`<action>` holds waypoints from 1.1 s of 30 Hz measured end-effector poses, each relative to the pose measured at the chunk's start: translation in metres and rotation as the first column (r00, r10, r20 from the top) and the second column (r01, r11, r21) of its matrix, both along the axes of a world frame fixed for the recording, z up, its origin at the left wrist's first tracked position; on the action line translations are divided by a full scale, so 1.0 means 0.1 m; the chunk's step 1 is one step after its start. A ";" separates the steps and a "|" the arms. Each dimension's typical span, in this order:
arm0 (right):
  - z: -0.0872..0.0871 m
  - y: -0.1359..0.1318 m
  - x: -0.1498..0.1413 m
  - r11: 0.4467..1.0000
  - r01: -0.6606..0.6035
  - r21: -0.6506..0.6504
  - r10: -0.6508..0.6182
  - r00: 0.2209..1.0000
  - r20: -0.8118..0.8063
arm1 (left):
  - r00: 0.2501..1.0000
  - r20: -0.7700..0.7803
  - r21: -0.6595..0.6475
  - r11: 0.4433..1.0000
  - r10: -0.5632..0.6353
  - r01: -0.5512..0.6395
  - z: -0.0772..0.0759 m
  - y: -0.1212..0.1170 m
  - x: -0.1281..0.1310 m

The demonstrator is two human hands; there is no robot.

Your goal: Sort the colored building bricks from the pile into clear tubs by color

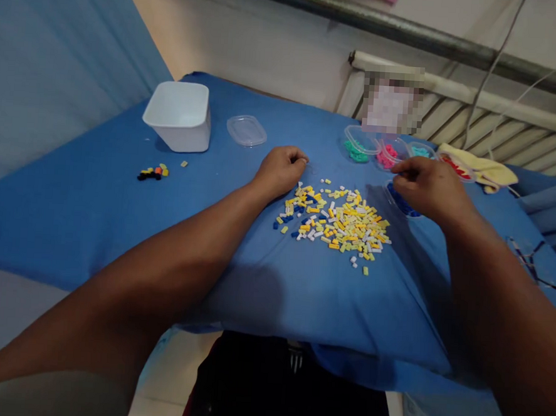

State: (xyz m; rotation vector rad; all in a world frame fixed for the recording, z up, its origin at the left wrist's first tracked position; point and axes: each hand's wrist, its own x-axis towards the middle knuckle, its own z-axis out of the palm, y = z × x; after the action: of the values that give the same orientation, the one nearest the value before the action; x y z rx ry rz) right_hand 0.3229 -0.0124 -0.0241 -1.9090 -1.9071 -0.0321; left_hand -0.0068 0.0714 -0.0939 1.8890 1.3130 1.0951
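2 hands are busy over a big pile of tiny bricks (336,221), mostly yellow and white with some blue, spread on the blue-covered surface (94,209). Left hand (280,169) rests at the pile's far-left edge, grip curled together, maybe pinching a piece, can't tell. Right hand (427,187) hovers over a tub of blue pieces (403,203), fingertips together. Tubs of green (357,149) and pink (388,155) sit behind, so colours stay separate. No readable writing anywhere.

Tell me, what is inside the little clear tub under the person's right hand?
The tub holds dark blue small pieces. The right hand hovers over it and covers most of it, so how full it is stays hidden.
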 end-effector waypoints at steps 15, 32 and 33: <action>-0.18 -0.12 0.66 0.999 0.042 0.010 -0.042 0.999 -0.017 | 1.000 -0.003 0.005 1.000 -0.015 0.015 0.00 0.01 -0.02; -0.57 -0.78 0.15 0.990 -0.139 0.036 0.143 0.983 -0.112 | 0.918 -0.241 -0.086 0.949 -0.315 0.303 0.52 -0.28 -0.27; -0.56 -0.77 0.15 0.990 -0.138 0.034 0.141 0.983 -0.120 | 0.898 -0.282 -0.100 0.941 -0.338 0.323 0.57 -0.32 -0.29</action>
State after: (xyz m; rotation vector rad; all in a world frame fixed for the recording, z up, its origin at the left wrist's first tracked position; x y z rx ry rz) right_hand 0.3379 -0.0895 -0.0806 -1.7155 -1.9423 0.1005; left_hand -0.0358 0.0398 -0.0374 2.1995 1.0984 0.6168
